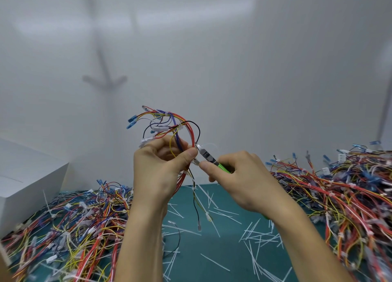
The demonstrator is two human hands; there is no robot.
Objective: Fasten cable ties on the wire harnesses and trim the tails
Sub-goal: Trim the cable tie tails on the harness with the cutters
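Fingers of left hand (pixel 159 169) pinch raised wire harness (pixel 172 127), right hand (pixel 244 177) gripping green-handled cutters (pixel 212 159) just beside them.

The light is bright, even and diffuse, with a cool cast. A pale band of glare runs across the top of the white wall (pixel 254 69). Lower on its left side lies a soft, blurred grey shadow (pixel 105 81) with a forked foot.

The left hand (pixel 157 167), the right hand (pixel 239 175), the held wire harness (pixel 192 133) and the cutters (pixel 209 157) are the sharpest parts, and the cutters' metal tip glints white. Shadows on the green desk (pixel 191 250) are faint. The top of the white box (pixel 25 175) is nearly washed out.

The left harness pile (pixel 74 228) and the right harness pile (pixel 350 196) smear toward the lower corners. Wide-angle distortion bends straight lines near the frame's edges.
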